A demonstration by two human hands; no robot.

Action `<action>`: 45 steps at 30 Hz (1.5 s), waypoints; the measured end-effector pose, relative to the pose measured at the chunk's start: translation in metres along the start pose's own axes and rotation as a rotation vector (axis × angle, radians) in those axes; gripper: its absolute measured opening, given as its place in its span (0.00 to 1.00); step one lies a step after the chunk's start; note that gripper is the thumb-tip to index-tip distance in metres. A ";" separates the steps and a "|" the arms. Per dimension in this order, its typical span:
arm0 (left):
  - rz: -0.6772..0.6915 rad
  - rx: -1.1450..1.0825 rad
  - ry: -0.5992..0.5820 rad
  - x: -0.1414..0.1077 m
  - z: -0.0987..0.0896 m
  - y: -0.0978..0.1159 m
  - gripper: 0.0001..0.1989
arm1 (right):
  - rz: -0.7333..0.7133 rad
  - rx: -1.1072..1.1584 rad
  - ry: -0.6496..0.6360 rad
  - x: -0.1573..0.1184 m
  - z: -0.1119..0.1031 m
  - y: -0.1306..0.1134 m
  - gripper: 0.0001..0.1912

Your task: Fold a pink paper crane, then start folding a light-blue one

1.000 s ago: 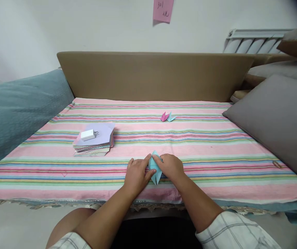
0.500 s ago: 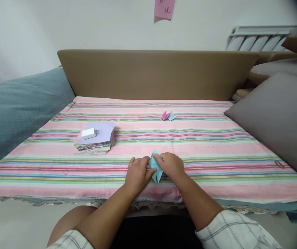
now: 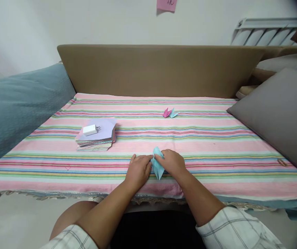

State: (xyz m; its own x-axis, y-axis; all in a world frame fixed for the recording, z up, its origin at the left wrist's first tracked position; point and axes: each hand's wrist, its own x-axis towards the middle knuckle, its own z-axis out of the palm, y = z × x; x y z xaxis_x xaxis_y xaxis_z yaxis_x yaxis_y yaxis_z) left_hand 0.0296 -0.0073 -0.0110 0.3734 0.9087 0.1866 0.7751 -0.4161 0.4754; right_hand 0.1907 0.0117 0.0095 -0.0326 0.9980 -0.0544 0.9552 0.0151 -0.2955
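Observation:
A light blue sheet of origami paper (image 3: pixel 158 168), folded into a narrow diamond with a pointed lower end, lies between my hands near the front of the striped cloth. My right hand (image 3: pixel 173 162) grips its right edge, thumb on top and the other fingers curled beneath or behind. On the opposite side, my left hand (image 3: pixel 138 170) pinches the paper's left edge with its fingertips, its thumb drawn in close to the index finger. Farther back rest two small folded paper pieces, one magenta (image 3: pixel 167 112) and one light blue (image 3: pixel 173 113), side by side.
A stack of coloured paper (image 3: pixel 96 141) sits at left with a white charger plug (image 3: pixel 90 130) on top. A grey cushion (image 3: pixel 275 114) leans at right, near a small brownish loop (image 3: pixel 282 162). Blue-covered padding (image 3: pixel 24 107) borders the left; a brown backrest (image 3: pixel 159 71) stands behind.
My left thumb has come off the paper's face and drawn back beside the index finger, uncovering the lower left part. My right hand keeps its hold. The view has tilted slightly.

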 end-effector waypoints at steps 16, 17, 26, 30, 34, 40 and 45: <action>0.069 0.023 -0.016 0.001 -0.001 -0.007 0.16 | -0.201 0.178 -0.068 -0.007 0.000 0.016 0.25; 0.073 0.026 -0.019 0.001 -0.001 -0.007 0.16 | -0.205 0.185 -0.070 -0.007 0.001 0.017 0.27; 0.083 0.047 -0.047 0.002 -0.002 -0.007 0.17 | -0.263 0.244 -0.068 -0.013 0.002 0.020 0.45; 0.087 0.051 -0.047 0.002 -0.002 -0.007 0.18 | -0.293 0.246 -0.082 -0.014 0.003 0.023 0.49; 0.074 0.054 -0.047 0.001 -0.001 -0.006 0.19 | -0.320 0.242 -0.084 -0.014 0.005 0.025 0.52; 0.080 0.065 -0.058 0.002 -0.002 -0.006 0.20 | -0.325 0.237 -0.105 -0.015 0.006 0.026 0.54; 0.077 0.075 -0.059 0.002 -0.002 -0.006 0.22 | -0.323 0.231 -0.115 -0.017 0.006 0.027 0.54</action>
State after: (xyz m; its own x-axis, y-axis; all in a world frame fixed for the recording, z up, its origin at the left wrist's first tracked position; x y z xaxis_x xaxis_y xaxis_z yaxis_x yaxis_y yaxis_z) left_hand 0.0247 -0.0033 -0.0121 0.4612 0.8713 0.1678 0.7780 -0.4880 0.3957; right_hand 0.2151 -0.0049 -0.0037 -0.3653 0.9305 -0.0262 0.7999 0.2993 -0.5202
